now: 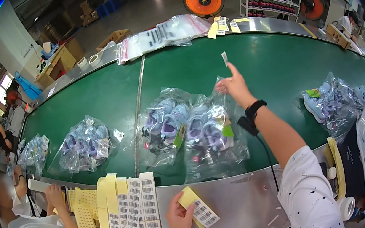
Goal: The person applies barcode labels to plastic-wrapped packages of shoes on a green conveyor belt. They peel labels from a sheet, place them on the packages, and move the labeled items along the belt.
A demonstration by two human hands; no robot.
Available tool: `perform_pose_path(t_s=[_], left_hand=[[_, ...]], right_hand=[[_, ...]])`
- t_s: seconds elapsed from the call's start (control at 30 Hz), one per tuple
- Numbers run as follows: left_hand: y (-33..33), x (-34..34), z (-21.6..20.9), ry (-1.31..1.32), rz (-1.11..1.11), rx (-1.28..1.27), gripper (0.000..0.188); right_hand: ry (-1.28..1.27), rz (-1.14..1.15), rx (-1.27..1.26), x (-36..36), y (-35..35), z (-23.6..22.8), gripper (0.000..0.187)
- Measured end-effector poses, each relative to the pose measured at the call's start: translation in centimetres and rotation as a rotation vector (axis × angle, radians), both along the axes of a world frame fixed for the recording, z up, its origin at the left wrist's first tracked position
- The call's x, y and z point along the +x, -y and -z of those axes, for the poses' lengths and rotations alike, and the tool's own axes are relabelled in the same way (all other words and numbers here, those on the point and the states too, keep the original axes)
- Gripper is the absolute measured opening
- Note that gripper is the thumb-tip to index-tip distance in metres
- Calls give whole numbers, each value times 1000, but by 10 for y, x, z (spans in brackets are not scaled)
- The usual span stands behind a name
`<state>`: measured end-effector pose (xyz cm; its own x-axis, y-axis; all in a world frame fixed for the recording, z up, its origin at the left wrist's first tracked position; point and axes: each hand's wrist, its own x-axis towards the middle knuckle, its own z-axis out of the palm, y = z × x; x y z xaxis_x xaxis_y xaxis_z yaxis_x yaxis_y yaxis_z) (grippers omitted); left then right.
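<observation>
My left hand (179, 219), low in the head view, pinches a yellow-backed sheet of barcode stickers (205, 214). Out over the green belt reaches my right hand (237, 88), a single small barcode sticker (225, 58) at its index fingertip. Its other fingers curl at the top end of a clear plastic bag (207, 156); whether they grip it I cannot tell. Inside that bag lies a pair of light blue and lilac shoes (197, 124) with a green tag. Just left of it rests a second bagged pair of shoes (165, 121).
More bagged shoes (84, 142) lie left on the green belt (103, 85), others (331, 101) at right. Barcode sheets (140, 205) cover the near metal ledge beside a co-worker's hands (55, 195). Flat plastic bags (160, 35) line the far edge; an orange fan (204, 0) stands beyond.
</observation>
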<state>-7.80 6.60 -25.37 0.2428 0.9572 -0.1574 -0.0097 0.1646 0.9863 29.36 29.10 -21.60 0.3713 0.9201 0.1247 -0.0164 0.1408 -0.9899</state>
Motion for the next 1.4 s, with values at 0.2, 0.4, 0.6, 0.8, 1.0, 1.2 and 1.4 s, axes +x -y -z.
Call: perform_pose_path(t_s=[0.2, 0.4, 0.6, 0.8, 1.0, 1.2, 1.4], left_hand=[[0, 2, -3, 14, -28, 0, 49], [0, 4, 0, 20, -42, -15, 48], [1, 7, -9, -30, -33, -6, 46], [1, 7, -6, -62, -48, 23, 45], [2, 5, -5, -68, -48, 7, 44], [0, 8, -1, -27, -38, 2, 43], [-5, 3, 2, -22, -73, 9, 43]], right_hand=[[239, 159, -307, 31, 37, -1, 81], [16, 226, -355, 64, 75, 16, 70], [158, 294, -213, 89, 55, -21, 13], [-59, 92, -571, 95, 33, -13, 12], [-311, 51, -617, 72, 34, -2, 12], [53, 199, -589, 72, 30, 17, 8], [511, 241, -427, 87, 48, 2, 71]])
